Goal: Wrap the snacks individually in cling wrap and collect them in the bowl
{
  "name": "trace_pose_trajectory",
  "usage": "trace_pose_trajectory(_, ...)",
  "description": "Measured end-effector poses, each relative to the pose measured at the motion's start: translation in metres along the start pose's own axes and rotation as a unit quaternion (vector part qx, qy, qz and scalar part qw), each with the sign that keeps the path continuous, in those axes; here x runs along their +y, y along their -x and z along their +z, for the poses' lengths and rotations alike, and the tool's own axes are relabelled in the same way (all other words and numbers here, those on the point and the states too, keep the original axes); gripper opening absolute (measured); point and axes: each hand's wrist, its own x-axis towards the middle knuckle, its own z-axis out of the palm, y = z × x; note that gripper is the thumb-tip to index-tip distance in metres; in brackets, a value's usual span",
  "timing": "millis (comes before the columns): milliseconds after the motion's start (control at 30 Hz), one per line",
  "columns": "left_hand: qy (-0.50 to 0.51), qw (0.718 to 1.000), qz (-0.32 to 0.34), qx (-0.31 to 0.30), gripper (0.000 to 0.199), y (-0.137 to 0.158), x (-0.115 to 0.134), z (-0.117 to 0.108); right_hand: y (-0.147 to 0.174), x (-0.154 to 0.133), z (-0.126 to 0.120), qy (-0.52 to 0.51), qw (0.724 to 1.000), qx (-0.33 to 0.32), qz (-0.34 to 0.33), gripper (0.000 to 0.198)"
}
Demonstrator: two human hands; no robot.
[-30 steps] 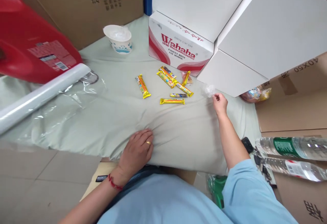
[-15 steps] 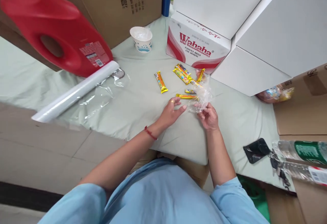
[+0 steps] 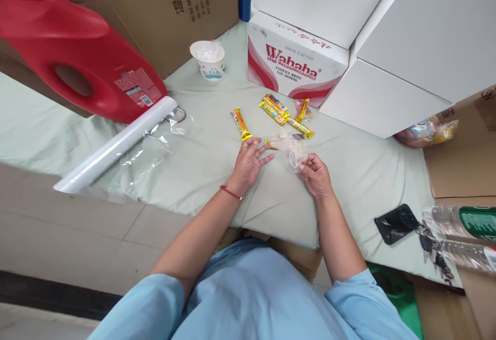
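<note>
- Head view, centre: the right hand (image 3: 316,174) pinches crumpled clear film (image 3: 293,159) between thumb and fingertips; the left hand (image 3: 247,167), fingers spread, grips nothing visible, near the lone yellow packet (image 3: 241,123); contact there cannot be told.
- Stage, as judged: the film is picked up but loosely bunched, not flattened or closed; other yellow packets (image 3: 274,112) lie loose above it, one partly hidden behind it.
- Surface: a wrinkled pale green cloth (image 3: 217,185), bearing a paper cup (image 3: 213,68) at upper centre and a film roll (image 3: 120,143) at left.
- Room: red jug (image 3: 101,45), upper left; Wahaha carton (image 3: 290,66), upper centre; tiled floor (image 3: 96,226), lower left.
</note>
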Motion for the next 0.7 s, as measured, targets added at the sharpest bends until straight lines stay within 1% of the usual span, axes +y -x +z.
trace_pose_trajectory(100,-0.104,0.990,0.060,0.074,0.043,0.016,-0.004,0.007,0.000,0.004,0.005,-0.007,1.000,-0.002,-0.001,0.048)
trace_pose_trajectory(133,-0.140,0.984,0.069,0.085,0.044,0.022,-0.006,0.009,0.001,0.005,0.006,-0.008,1.000,-0.009,-0.003,0.050)
trace_pose_trajectory(167,-0.167,0.981,0.062,0.083,0.046,0.026,-0.007,0.010,0.002,0.005,0.008,-0.010,1.000,-0.021,-0.003,0.051)
trace_pose_trajectory(200,-0.182,0.980,0.041,0.067,0.048,0.030,-0.008,0.012,0.003,0.006,0.010,-0.013,0.999,-0.037,-0.001,0.052)
trace_pose_trajectory(267,-0.182,0.983,-0.015,0.014,0.049,0.033,-0.008,0.015,0.007,0.006,0.012,-0.018,0.997,-0.078,0.010,0.056)
trace_pose_trajectory(300,-0.172,0.985,-0.032,-0.010,0.047,0.033,-0.007,0.016,0.009,0.006,0.012,-0.015,0.994,-0.107,0.019,0.059)
trace_pose_trajectory(333,-0.160,0.986,-0.037,-0.026,0.044,0.032,-0.006,0.017,0.010,0.006,0.012,-0.007,0.990,-0.139,0.028,0.059)
trace_pose_trajectory(400,-0.139,0.990,-0.012,-0.032,0.038,0.029,-0.004,0.018,0.011,0.005,0.008,0.011,0.982,-0.188,0.036,0.052)
trace_pose_trajectory(433,-0.130,0.991,0.006,-0.024,0.036,0.027,-0.004,0.017,0.009,0.004,0.004,0.015,0.982,-0.188,0.032,0.047)
trace_pose_trajectory(467,-0.125,0.992,0.023,-0.013,0.034,0.027,-0.003,0.017,0.007,0.003,0.000,0.013,0.985,-0.168,0.023,0.046)
trace_pose_trajectory(567,-0.142,0.988,0.065,0.005,0.030,0.032,-0.005,0.016,-0.001,-0.001,-0.011,0.001,0.999,-0.053,-0.010,0.056)
trace_pose_trajectory(600,-0.164,0.984,0.074,0.001,0.029,0.036,-0.006,0.016,-0.003,-0.002,-0.013,0.001,0.999,-0.033,-0.014,0.061)
trace_pose_trajectory(633,-0.195,0.977,0.082,-0.009,0.028,0.039,-0.008,0.017,-0.004,-0.002,-0.014,0.001,0.999,-0.029,-0.014,0.067)
trace_pose_trajectory(700,-0.266,0.958,0.101,-0.032,0.026,0.046,-0.011,0.018,-0.003,0.000,-0.010,0.016,0.998,-0.058,-0.009,0.071)
